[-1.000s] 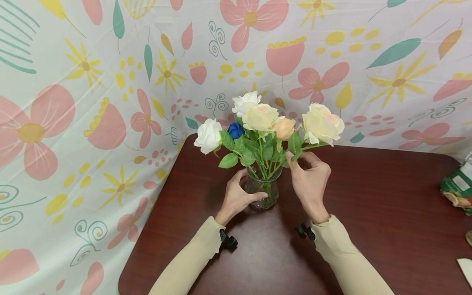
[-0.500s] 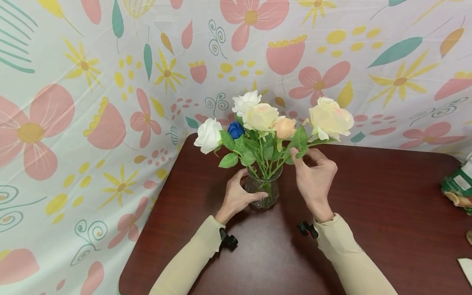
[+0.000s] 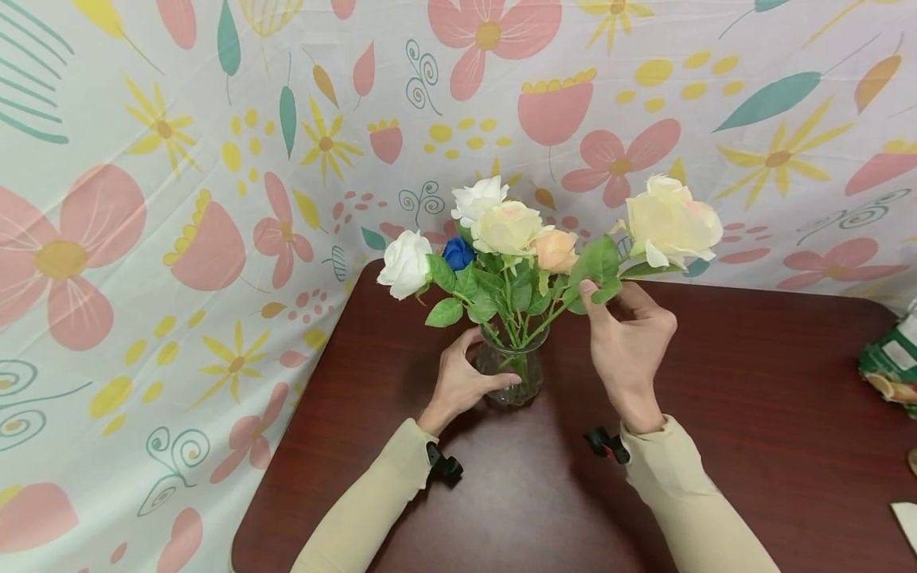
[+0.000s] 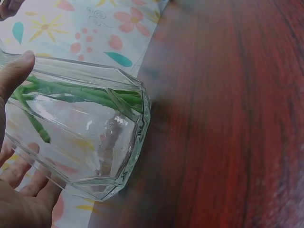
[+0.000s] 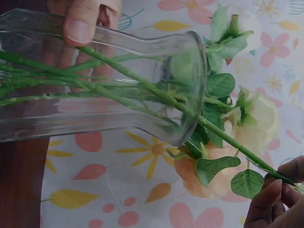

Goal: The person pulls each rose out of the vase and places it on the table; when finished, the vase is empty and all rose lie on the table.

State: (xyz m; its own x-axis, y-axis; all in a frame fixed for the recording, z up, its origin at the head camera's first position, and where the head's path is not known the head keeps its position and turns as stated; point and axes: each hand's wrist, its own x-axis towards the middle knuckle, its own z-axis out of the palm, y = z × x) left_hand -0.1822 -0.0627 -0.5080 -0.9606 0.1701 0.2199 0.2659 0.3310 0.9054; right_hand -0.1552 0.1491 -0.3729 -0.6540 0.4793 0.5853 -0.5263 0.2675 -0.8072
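My left hand (image 3: 462, 380) grips a clear glass vase (image 3: 526, 390), thumb on the near side and fingers round the far side. Green stems cross inside the glass in the left wrist view. With thumb and fingers, my right hand (image 3: 630, 342) pinches the stem of a cream rose (image 3: 673, 223) to the right of the vase. That stem (image 5: 228, 138) slants out over the rim, its lower end inside the glass. Standing in the vase are white roses (image 3: 404, 263), a blue rose (image 3: 457, 253), another cream rose (image 3: 507, 229) and a peach rose (image 3: 555, 250).
The vase stands on a dark red-brown table (image 3: 759, 398). Behind and to the left hangs a flower-printed cloth (image 3: 272, 103). At the right edge are a green package (image 3: 888, 362) and a white flat piece (image 3: 906, 521).
My right hand has moved right and slightly up, drawing the cream rose away from the other flowers. The left hand and the vase have stayed in place.
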